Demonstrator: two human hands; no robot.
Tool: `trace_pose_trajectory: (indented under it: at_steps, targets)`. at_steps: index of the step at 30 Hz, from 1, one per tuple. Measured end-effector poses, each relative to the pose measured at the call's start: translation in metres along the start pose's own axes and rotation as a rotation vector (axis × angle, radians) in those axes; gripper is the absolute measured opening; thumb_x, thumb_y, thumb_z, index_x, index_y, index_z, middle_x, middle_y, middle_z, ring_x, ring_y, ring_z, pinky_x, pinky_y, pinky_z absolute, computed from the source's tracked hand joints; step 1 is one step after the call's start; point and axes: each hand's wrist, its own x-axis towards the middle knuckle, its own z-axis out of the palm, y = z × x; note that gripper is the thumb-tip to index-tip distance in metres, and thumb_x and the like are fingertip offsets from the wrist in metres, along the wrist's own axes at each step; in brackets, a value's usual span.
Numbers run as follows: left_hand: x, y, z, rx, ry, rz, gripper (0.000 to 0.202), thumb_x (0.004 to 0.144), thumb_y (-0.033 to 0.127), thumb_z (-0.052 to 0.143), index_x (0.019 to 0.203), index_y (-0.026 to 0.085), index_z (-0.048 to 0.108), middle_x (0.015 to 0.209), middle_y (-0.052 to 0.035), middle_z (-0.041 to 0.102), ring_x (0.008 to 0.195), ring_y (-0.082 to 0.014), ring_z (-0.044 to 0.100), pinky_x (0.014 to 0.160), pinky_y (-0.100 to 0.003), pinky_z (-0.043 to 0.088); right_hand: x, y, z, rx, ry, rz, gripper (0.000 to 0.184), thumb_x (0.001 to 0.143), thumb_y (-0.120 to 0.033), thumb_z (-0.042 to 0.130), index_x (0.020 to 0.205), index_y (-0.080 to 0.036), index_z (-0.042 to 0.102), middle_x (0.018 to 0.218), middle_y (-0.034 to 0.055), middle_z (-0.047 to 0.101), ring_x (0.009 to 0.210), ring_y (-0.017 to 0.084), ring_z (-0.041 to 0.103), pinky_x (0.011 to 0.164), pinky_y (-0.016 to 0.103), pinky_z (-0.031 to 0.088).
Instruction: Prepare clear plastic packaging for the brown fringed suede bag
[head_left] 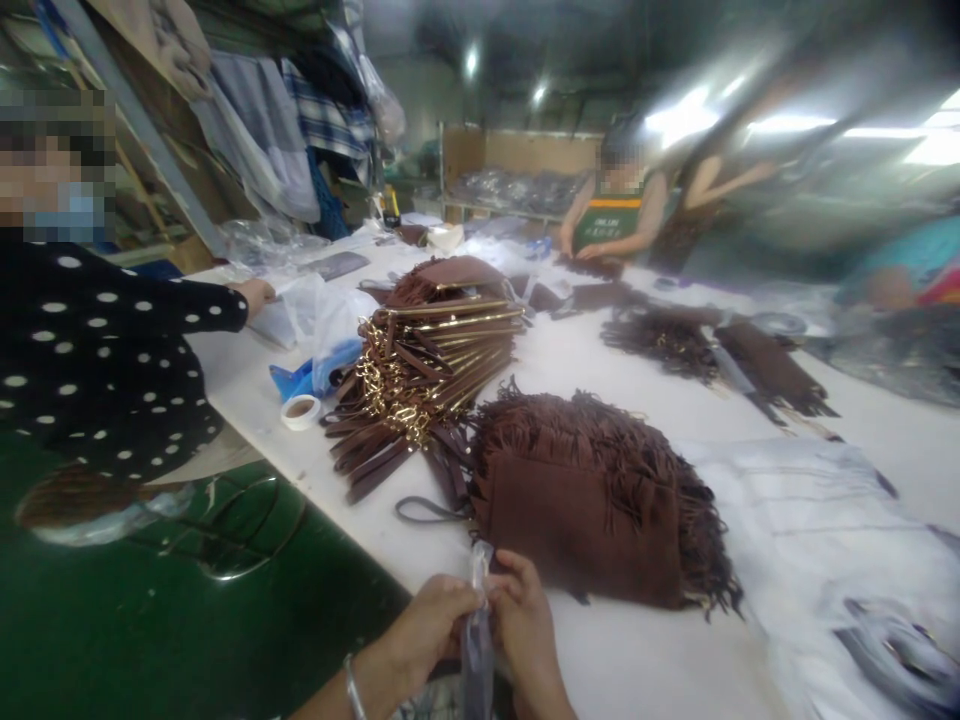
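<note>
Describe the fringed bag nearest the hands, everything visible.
The fringed bag is dark brown and looks like suede. It lies flat on the white table, a plain panel toward the camera and thick fringe over its top and right edge. A thin strap loops out from its left corner. Behind it on the left sits a pile of gold-trimmed straps. Both hands are just in front of it, pinching clear plastic, not touching it.

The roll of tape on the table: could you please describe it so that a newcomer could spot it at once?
Start at the long white table and find the fanned stack of brown straps with gold clasps. Just left of it, near the table's edge, lies the roll of tape, below a blue plastic bag. It is the only small white ring there.
</note>
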Motion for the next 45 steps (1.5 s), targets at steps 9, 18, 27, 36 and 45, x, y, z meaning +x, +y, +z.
trace_pose_trajectory:
  at_steps: [9,18,27,36,45]
  targets:
    - [0.009,-0.012,-0.005,-0.204,0.053,0.063,0.015,0.069,0.023,0.063,0.062,0.010,0.063,0.057,-0.0032,0.060,0.051,-0.0125,0.055,0.055,-0.024,0.044,-0.009,-0.041,-0.029,-0.291,-0.260,-0.006,0.041,0.075,-0.043,0.054,0.105,-0.016,0.053,0.065,0.0005,0.067,0.034,0.010,0.048,0.035,0.021,0.036]
    - [0.012,-0.002,-0.021,-0.307,-0.080,-0.099,0.016,0.075,0.019,0.068,0.082,0.004,0.068,0.076,-0.0095,0.068,0.059,-0.0126,0.061,0.061,-0.026,0.051,-0.005,-0.021,-0.113,0.005,0.130,0.081,0.052,0.061,-0.051,0.075,0.097,-0.017,0.057,0.077,0.0061,0.072,0.044,0.011,0.054,0.044,0.024,0.045]
    - [0.016,-0.008,-0.010,0.241,0.066,0.085,0.024,0.080,0.037,0.060,0.074,0.014,0.056,0.059,0.0015,0.060,0.045,-0.0111,0.057,0.048,-0.022,0.043,0.000,-0.012,-0.103,0.363,0.142,0.289,0.055,0.059,-0.044,0.086,0.095,-0.016,0.057,0.092,0.0116,0.075,0.052,0.008,0.060,0.046,0.017,0.050]
    - [-0.004,0.001,-0.001,0.146,0.059,0.042,0.057,0.084,0.062,0.051,0.107,0.010,0.055,0.088,-0.0145,0.072,0.066,-0.0202,0.069,0.065,-0.032,0.052,0.006,-0.012,-0.101,0.534,0.133,0.309,0.039,0.069,-0.036,0.083,0.090,-0.017,0.056,0.088,0.0113,0.074,0.050,0.006,0.060,0.047,0.015,0.050]
    - [0.015,-0.002,0.030,-0.055,-0.102,0.023,0.038,0.080,0.046,0.068,0.077,0.008,0.062,0.062,-0.0071,0.066,0.045,-0.0114,0.057,0.054,-0.026,0.050,0.001,-0.028,-0.097,0.718,-0.051,0.206,0.033,0.073,-0.038,0.079,0.097,-0.021,0.064,0.084,0.0004,0.071,0.052,0.005,0.056,0.046,0.014,0.047]
